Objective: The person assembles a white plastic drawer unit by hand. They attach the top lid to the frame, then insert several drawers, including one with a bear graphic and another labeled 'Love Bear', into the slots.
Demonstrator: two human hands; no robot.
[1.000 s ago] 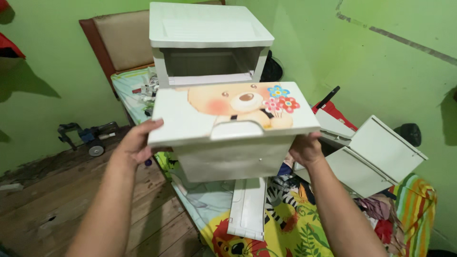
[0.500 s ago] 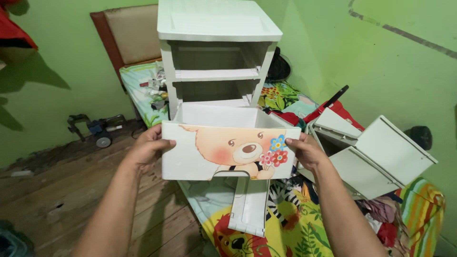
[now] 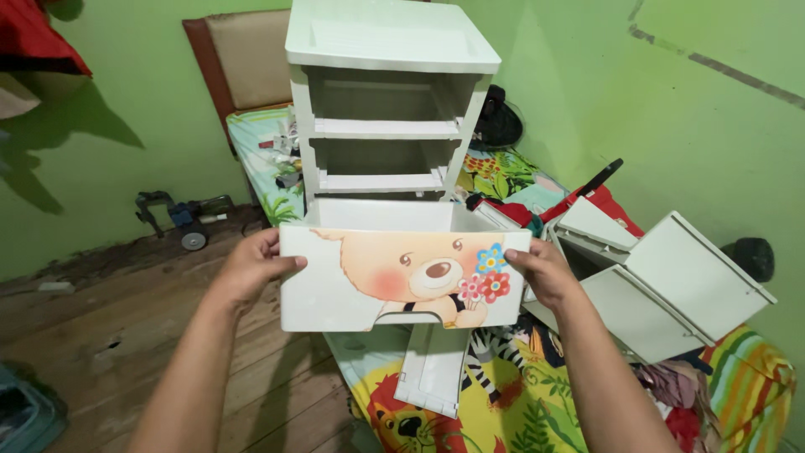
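Observation:
I hold a white plastic drawer (image 3: 402, 281) with a cartoon bear and flowers on its front. My left hand (image 3: 251, 268) grips its left end and my right hand (image 3: 541, 273) grips its right end. The drawer sits level, its front facing me, in front of the lowest part of a white plastic drawer cabinet (image 3: 390, 101). The cabinet stands upright on the mattress with two bare slots showing above the drawer.
Two more white drawers (image 3: 671, 285) lie tipped on the right. A white flat panel (image 3: 432, 369) lies on the colourful animal-print sheet (image 3: 503, 411). A wooden plank floor (image 3: 101, 327) is on the left with a small wheeled toy (image 3: 180, 218). Green walls surround.
The drawer has dropped from in front of the cabinet's upper slots to its bottom level, and its front has turned from tilted upward to facing me upright.

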